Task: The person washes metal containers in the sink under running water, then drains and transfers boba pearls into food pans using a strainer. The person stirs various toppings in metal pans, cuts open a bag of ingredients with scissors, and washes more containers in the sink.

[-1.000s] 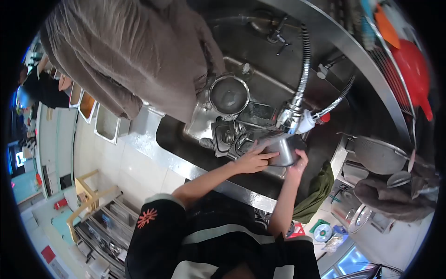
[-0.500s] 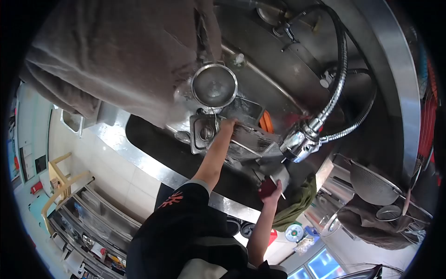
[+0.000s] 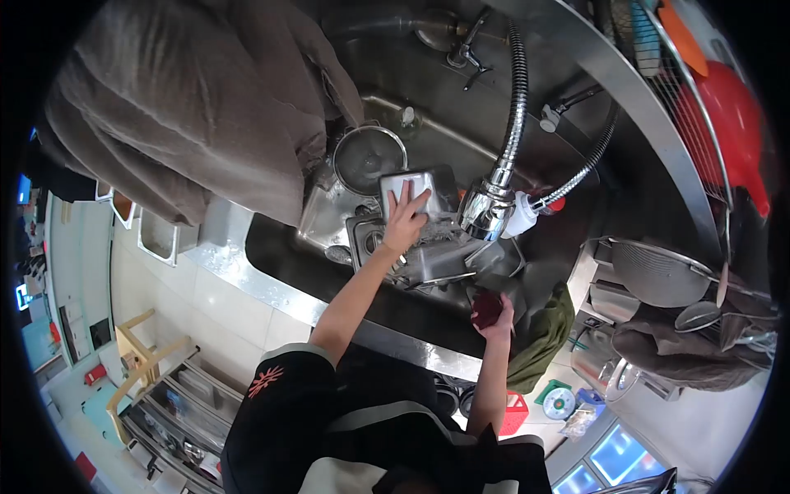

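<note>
My left hand (image 3: 403, 222) lies with spread fingers on a small steel container (image 3: 398, 184) in the sink, beside a round steel strainer or bowl (image 3: 370, 160). Closer to the sink's front, my right hand (image 3: 499, 319) is closed on a dark red pad (image 3: 486, 308). Between my hands are a steel lid (image 3: 370, 240) and a rectangular pan (image 3: 440, 262), wet and partly overlapping. The chrome spray tap (image 3: 487, 210) hangs over them. What lies under the left palm is hidden.
A large brown cloth (image 3: 197, 107) hangs at the upper left. A green cloth (image 3: 543, 350) drapes over the sink's right front edge (image 3: 428, 356). Large strainers (image 3: 658, 272) stand at the right. A wire rack (image 3: 695, 107) holds a red item (image 3: 728, 123).
My left hand first moved away from the container both hands held, and is now farther back on a small container. My right hand has drawn toward the front right and now holds the dark red pad.
</note>
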Action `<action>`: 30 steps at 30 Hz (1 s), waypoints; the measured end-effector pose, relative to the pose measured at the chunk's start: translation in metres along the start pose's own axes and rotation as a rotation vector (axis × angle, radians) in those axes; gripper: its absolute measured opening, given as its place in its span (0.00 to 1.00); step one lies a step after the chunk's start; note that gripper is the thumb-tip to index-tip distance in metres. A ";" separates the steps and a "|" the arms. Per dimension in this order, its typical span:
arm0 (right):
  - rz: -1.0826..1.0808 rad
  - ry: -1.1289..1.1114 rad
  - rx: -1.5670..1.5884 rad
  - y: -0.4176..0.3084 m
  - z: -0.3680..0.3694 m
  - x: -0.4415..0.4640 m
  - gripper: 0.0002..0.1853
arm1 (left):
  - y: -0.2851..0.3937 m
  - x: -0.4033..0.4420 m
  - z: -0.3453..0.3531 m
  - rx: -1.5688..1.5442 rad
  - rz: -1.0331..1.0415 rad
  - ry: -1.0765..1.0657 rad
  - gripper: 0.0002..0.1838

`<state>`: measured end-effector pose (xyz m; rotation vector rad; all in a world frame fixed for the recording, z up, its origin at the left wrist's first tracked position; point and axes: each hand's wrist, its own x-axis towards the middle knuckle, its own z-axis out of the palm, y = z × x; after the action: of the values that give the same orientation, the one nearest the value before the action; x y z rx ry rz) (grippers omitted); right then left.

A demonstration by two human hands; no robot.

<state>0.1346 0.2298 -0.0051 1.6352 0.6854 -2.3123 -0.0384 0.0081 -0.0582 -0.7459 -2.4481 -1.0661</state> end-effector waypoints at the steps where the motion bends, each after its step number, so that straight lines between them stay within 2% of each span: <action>1: -0.040 -0.039 -0.121 0.011 0.011 -0.002 0.20 | -0.001 0.009 -0.019 0.075 0.060 0.042 0.06; 3: -0.112 -0.119 -0.277 0.040 0.044 -0.010 0.18 | -0.004 0.024 -0.055 0.172 0.146 0.119 0.07; 4: -0.187 -0.156 -0.396 0.052 0.058 -0.011 0.18 | -0.002 0.028 -0.067 0.128 0.053 0.163 0.07; 6: -0.401 -0.376 -0.526 0.065 0.091 -0.010 0.18 | 0.009 0.034 -0.090 0.039 -0.135 0.249 0.07; 8: -0.834 -0.430 -0.860 0.068 0.131 0.007 0.18 | 0.020 0.044 -0.110 -0.085 -0.381 0.364 0.07; 10: -1.391 -0.451 -1.257 0.049 0.196 -0.029 0.18 | 0.013 0.043 -0.128 -0.514 -0.776 0.313 0.03; 11: -1.430 -0.463 -1.393 0.044 0.220 -0.041 0.18 | 0.009 0.041 -0.132 -0.500 -0.721 0.331 0.06; 12: -1.467 -0.473 -1.532 0.038 0.239 -0.044 0.18 | 0.004 0.035 -0.132 -0.580 -0.757 0.289 0.07; 14: -1.782 -0.559 -1.971 0.028 0.259 -0.013 0.17 | -0.003 0.022 -0.130 -0.738 -0.834 0.197 0.11; 15: -1.911 -0.503 -2.092 0.030 0.260 0.016 0.15 | 0.010 0.031 -0.138 -0.906 -0.870 0.254 0.07; 18: -2.020 -0.369 -2.169 0.042 0.242 0.020 0.17 | 0.004 0.038 -0.127 -0.781 -0.774 0.283 0.09; 19: -1.888 -0.378 -2.094 0.050 0.234 0.014 0.15 | 0.005 0.041 -0.122 -0.809 -0.821 0.283 0.08; 20: -1.345 -0.346 -2.144 0.057 0.230 0.010 0.15 | 0.008 0.042 -0.115 -0.781 -0.771 0.254 0.07; 21: -1.200 -0.403 -1.814 0.064 0.217 0.015 0.17 | 0.018 0.045 -0.109 -0.754 -0.722 0.226 0.06; 22: -0.842 -0.356 -1.726 0.061 0.217 0.003 0.19 | 0.030 0.047 -0.102 -0.729 -0.673 0.202 0.06; 24: -0.485 -0.476 -0.641 0.093 0.195 0.041 0.24 | 0.059 0.043 -0.088 -0.657 -0.597 0.118 0.04; 25: -0.341 -0.467 -0.352 0.090 0.198 0.013 0.30 | 0.067 0.034 -0.076 -0.735 -0.569 0.118 0.05; 26: -0.350 -0.476 -0.126 0.081 0.196 0.007 0.32 | 0.068 0.027 -0.069 -0.488 -0.420 -0.003 0.05; 28: -0.352 -0.484 0.316 0.055 0.183 -0.007 0.37 | 0.075 0.016 -0.064 -0.455 -0.372 -0.123 0.08; 30: -0.233 -0.690 0.454 0.026 0.167 -0.034 0.40 | 0.069 0.005 -0.052 -0.592 -0.382 -0.217 0.09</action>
<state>0.0198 0.1222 0.0650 0.7751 0.2058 -3.1001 0.0054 0.0104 0.0166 -0.5842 -2.5269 -2.0045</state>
